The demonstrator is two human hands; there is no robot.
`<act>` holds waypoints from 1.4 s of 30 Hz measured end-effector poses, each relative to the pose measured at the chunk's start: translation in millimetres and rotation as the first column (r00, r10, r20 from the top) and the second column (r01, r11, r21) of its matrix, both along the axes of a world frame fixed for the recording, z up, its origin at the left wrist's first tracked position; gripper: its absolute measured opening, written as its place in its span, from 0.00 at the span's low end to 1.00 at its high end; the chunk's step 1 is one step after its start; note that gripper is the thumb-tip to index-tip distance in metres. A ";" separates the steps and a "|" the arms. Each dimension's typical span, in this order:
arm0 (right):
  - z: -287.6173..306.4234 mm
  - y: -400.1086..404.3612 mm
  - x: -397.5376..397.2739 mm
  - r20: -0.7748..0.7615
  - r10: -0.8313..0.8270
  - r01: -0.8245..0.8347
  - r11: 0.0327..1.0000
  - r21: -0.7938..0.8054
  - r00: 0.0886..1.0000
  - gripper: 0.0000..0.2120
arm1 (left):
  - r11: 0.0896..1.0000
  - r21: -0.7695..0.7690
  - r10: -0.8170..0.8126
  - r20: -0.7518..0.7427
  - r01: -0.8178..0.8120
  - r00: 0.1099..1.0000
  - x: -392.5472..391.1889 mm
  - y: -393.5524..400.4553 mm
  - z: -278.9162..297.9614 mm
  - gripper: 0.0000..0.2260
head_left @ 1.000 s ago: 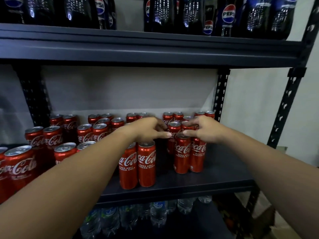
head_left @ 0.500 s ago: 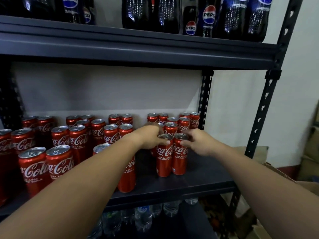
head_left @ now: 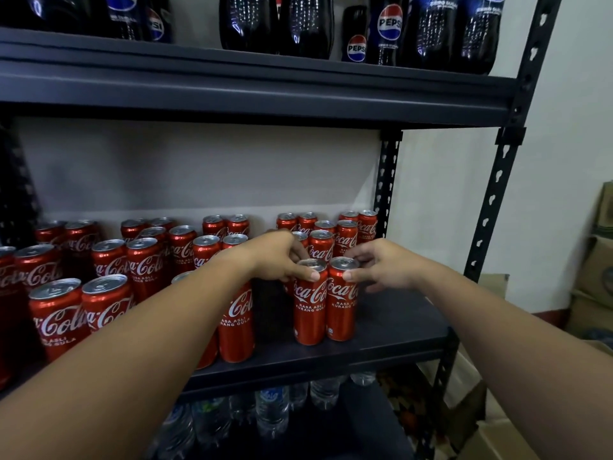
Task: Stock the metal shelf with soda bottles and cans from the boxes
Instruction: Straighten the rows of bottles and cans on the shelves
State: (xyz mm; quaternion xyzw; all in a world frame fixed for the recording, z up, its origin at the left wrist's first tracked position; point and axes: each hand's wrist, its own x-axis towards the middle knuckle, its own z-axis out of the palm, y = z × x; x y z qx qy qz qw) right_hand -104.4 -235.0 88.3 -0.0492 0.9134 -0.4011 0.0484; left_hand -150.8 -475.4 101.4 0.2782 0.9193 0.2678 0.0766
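Cans (head_left: 326, 302): since a second ago the front pair in the right row has come forward on the shelf (head_left: 403, 322), out toward the front edge and clear of the cans behind. Camera also swung right, so the boxes (head_left: 597, 260) now show at 3 o'clock. I read this as facing up the right row, not adding new stock; both hands came in carrying nothing.

What it means: the can shelf looks mostly filled. Left rows run to the front; the right row has bare deck at 4 o'clock of the pair. Pepsi bottles (head_left: 388, 28) sit on the tier above at 12 o'clock, water bottles (head_left: 272, 410) on the tier below at 6. More cans could go beside the pair, I'd guess.

Pose: both forearms reach in from the bottom corners and converge at centre. Left hand (head_left: 278, 257) has its grip pinching the top rim of the left can (head_left: 310, 303), thumb on the near side, fingers over the lid. Right hand (head_left: 381, 265) does the same on the right can (head_left: 341, 302), thumb tip at the near rim, fingers curled behind. The two cans stand upright, touching side by side, bases on the shelf.
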 end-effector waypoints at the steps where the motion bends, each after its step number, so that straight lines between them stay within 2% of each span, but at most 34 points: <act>1: 0.4 0.2 1.3 -0.001 0.004 -0.004 1.000 -0.001 1.000 0.29 | 1.000 0.005 -0.006 0.006 0.006 1.000 0.9 -0.1 0.1 0.24; 21: 3.0 -0.6 10.0 0.011 0.029 -0.028 0.997 -0.073 1.000 0.22 | 0.999 0.024 -0.044 0.010 0.044 0.999 3.6 -3.4 0.1 0.25; 31: 3.7 -1.6 12.0 0.028 0.011 -0.008 0.992 -0.126 1.000 0.24 | 0.999 -0.012 -0.045 -0.014 0.045 0.999 5.8 -2.4 4.0 0.24; 35: 7.1 0.2 12.6 0.031 0.032 -0.030 0.996 -0.081 0.999 0.29 | 0.999 -0.005 -0.045 0.021 0.045 0.999 5.2 -4.2 6.0 0.26; 38: 9.0 5.2 9.3 0.015 0.031 -0.030 0.996 -0.082 0.999 0.36 | 0.999 0.029 -0.017 0.033 0.016 0.999 1.1 -3.7 11.2 0.25; 42: 9.5 17.5 -9.6 -0.034 -0.079 0.075 0.992 -0.106 0.996 0.28 | 0.988 0.148 0.054 -0.024 -0.050 0.998 -21.0 1.3 21.8 0.20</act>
